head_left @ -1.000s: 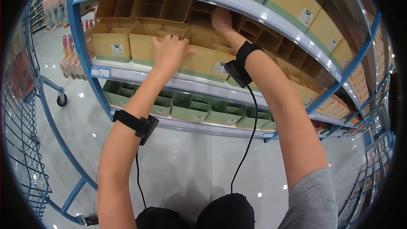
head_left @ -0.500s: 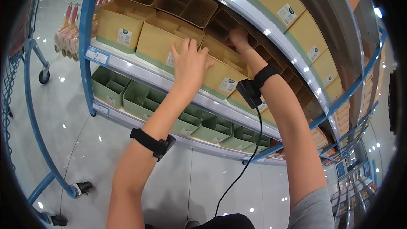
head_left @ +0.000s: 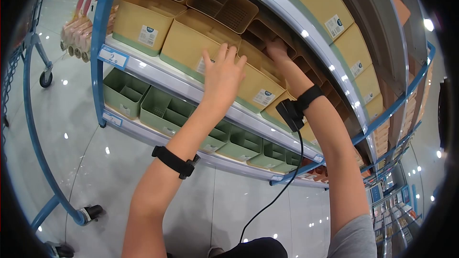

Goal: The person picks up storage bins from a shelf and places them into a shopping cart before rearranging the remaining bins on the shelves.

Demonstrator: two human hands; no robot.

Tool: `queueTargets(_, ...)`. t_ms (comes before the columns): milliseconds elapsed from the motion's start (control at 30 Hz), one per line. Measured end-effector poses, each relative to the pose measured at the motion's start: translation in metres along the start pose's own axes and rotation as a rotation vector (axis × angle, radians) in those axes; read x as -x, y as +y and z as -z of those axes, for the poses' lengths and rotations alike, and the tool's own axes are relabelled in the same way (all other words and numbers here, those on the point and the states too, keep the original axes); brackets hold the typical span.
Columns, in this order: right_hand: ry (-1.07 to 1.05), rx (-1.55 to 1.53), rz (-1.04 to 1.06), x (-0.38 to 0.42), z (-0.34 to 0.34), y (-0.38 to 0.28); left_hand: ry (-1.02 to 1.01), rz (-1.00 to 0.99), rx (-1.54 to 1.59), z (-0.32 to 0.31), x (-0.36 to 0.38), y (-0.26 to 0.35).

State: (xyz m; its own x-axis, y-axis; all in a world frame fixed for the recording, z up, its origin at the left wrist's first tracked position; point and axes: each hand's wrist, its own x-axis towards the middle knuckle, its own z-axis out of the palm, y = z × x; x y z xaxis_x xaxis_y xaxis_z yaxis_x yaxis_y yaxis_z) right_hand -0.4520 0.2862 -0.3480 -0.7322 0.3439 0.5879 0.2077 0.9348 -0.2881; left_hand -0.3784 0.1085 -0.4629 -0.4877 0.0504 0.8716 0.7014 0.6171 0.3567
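Observation:
My left hand has its fingers spread over the front edges of two yellow bins on the middle shelf, the left one and the one beside it. My right hand reaches behind the front row, at the rim of a brownish bin in the back row. Its fingertips are hidden in the shadow there. Each forearm wears a black strap with a small device, and a cable hangs from the right one.
Green divided bins line the bottom shelf. More yellow boxes stand on the upper shelf, behind its metal edge. A blue-framed cart is at the left. Pink-handled items hang beside the blue shelf post.
The shelf and both hands appear slightly further right in view. My left hand remains spread at the bin edges, and my right hand is still among the back bins.

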Motion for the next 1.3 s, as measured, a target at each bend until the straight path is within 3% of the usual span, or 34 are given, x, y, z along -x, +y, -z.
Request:
queueTargets(33, -0.060, 0.030, -0.048, 0.003, 0.005, 0.000, -0.006, -0.005, 0.003, 0.000, 0.000, 0.000)
queueTargets(133, -0.051, 0.204, 0.064, 0.023, 0.019, -0.004, 0.031, -0.009, -0.021, 0.001, 0.001, -0.001)
queueTargets(233, 0.004, 0.076, 0.389, 0.063, 0.039, -0.047, 0.044, -0.005, 0.008, 0.013, -0.003, -0.007)
queueTargets(300, -0.042, 0.075, 0.542, 0.048, 0.027, -0.071, 0.084, 0.004, 0.001, 0.023, -0.007, -0.015)
queueTargets(333, 0.032, 0.048, 0.508, 0.043, 0.018, -0.086, 0.104, 0.005, -0.004, 0.028, -0.009, -0.022)
queueTargets(400, -0.170, 0.117, 0.365, 0.013, 0.005, -0.123, 0.132, 0.005, -0.037, 0.031, -0.011, -0.040)
queueTargets(533, -0.194, -0.124, 0.230, -0.013, -0.029, -0.148, 0.091, -0.086, -0.074, 0.036, -0.022, -0.070)
queueTargets(633, -0.484, -0.277, 0.040, -0.020, -0.026, -0.153, -0.010, -0.133, -0.105, 0.040, -0.032, -0.079)
queueTargets(667, -0.584, -0.279, 0.080, -0.028, -0.022, -0.151, -0.041, -0.142, -0.122, 0.041, -0.034, -0.080)
queueTargets(767, -0.630, -0.658, -0.090, -0.040, -0.024, -0.138, -0.018, -0.156, -0.102, 0.043, -0.037, -0.082)
queueTargets(900, -0.722, -0.603, 0.065, -0.040, -0.017, -0.131, -0.027, -0.143, -0.108, 0.046, -0.035, -0.077)
queueTargets(1000, -0.432, -0.554, 0.121, -0.010, 0.001, -0.153, -0.037, -0.152, -0.130, 0.049, -0.037, -0.079)
queueTargets(1100, -0.252, -0.341, 0.451, -0.026, -0.013, -0.141, -0.052, -0.155, -0.122, 0.052, -0.038, -0.079)
queueTargets(1167, -0.092, -0.236, 0.428, -0.058, -0.072, -0.125, -0.054, -0.154, -0.124, 0.053, -0.038, -0.077)
queueTargets(1300, -0.045, -0.335, 0.249, -0.049, -0.097, -0.122, -0.046, -0.153, -0.130, 0.050, -0.039, -0.075)
